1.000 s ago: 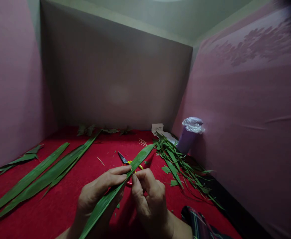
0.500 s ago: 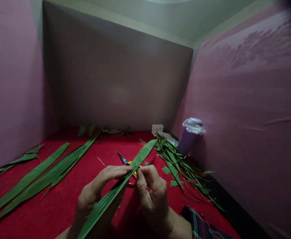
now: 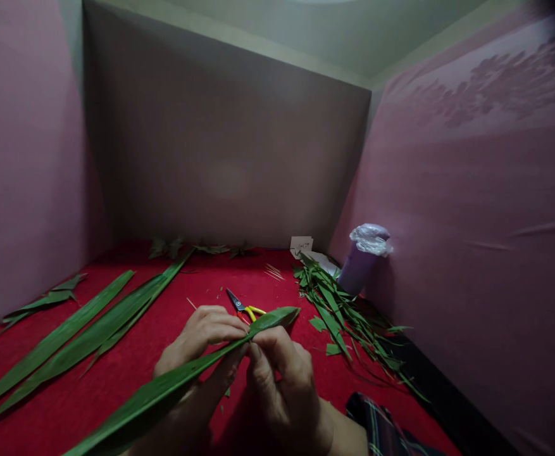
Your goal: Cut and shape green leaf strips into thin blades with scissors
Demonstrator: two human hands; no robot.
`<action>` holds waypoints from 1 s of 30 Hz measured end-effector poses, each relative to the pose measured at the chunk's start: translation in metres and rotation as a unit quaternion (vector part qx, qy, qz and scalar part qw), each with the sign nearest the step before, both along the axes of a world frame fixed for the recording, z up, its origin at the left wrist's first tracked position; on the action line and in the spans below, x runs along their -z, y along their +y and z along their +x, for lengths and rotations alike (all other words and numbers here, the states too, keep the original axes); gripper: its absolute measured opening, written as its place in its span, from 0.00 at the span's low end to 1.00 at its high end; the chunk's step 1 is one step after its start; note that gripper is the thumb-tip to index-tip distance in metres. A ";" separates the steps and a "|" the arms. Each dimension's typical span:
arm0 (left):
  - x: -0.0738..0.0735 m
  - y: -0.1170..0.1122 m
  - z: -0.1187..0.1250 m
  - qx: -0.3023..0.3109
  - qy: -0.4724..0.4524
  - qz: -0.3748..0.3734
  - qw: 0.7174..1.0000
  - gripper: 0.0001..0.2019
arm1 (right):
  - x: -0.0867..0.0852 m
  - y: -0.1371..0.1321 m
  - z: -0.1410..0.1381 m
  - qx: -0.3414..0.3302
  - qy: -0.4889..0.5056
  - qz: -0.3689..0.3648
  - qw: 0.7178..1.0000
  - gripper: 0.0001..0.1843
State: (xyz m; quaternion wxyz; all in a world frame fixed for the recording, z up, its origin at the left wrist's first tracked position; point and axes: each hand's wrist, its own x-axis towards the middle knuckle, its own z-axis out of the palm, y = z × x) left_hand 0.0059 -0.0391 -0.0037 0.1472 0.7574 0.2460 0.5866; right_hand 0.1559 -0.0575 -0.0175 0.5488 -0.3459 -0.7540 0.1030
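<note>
Both my hands pinch one long green leaf [image 3: 173,383] that runs from the lower left up to its tip near the middle. My left hand [image 3: 201,339] grips it from above with curled fingers. My right hand [image 3: 280,380] pinches the same leaf just right of the left, thumb and fingers pressed together. Small scissors [image 3: 242,306] with yellow handles lie on the red cloth [image 3: 220,285] just beyond my fingers.
Several long green leaves [image 3: 82,332] lie on the left of the red cloth. A heap of cut leaf strips [image 3: 343,310] lies at the right, beside a purple cup [image 3: 360,259] with a plastic cover. Pink walls close both sides; a grey wall stands behind.
The leaf has been drawn toward me and tilted flatter; its tip moved from the far strip heap to just past my fingers. Both hands kept their pinch.
</note>
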 end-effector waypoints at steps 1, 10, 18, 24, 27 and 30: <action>0.000 -0.001 0.001 0.003 -0.009 -0.005 1.000 0.12 | 0.000 0.000 0.000 0.001 0.000 -0.001 1.000 0.06; 0.003 0.000 0.002 0.028 -0.056 -0.090 0.994 0.11 | 0.002 0.003 -0.001 0.006 0.005 -0.011 1.000 0.06; -0.005 -0.007 0.006 0.016 -0.106 -0.142 0.984 0.06 | 0.003 0.003 -0.003 0.032 0.031 -0.004 0.999 0.04; -0.010 -0.009 0.008 0.015 -0.108 -0.166 0.980 0.04 | 0.003 0.002 -0.004 0.048 0.034 0.003 0.998 0.04; -0.009 -0.008 0.007 0.008 -0.110 -0.159 0.981 0.05 | 0.004 0.002 -0.003 0.052 0.024 0.009 0.998 0.05; -0.010 -0.009 0.007 -0.005 -0.101 -0.160 0.982 0.04 | 0.005 0.005 -0.003 0.071 0.021 0.008 0.997 0.06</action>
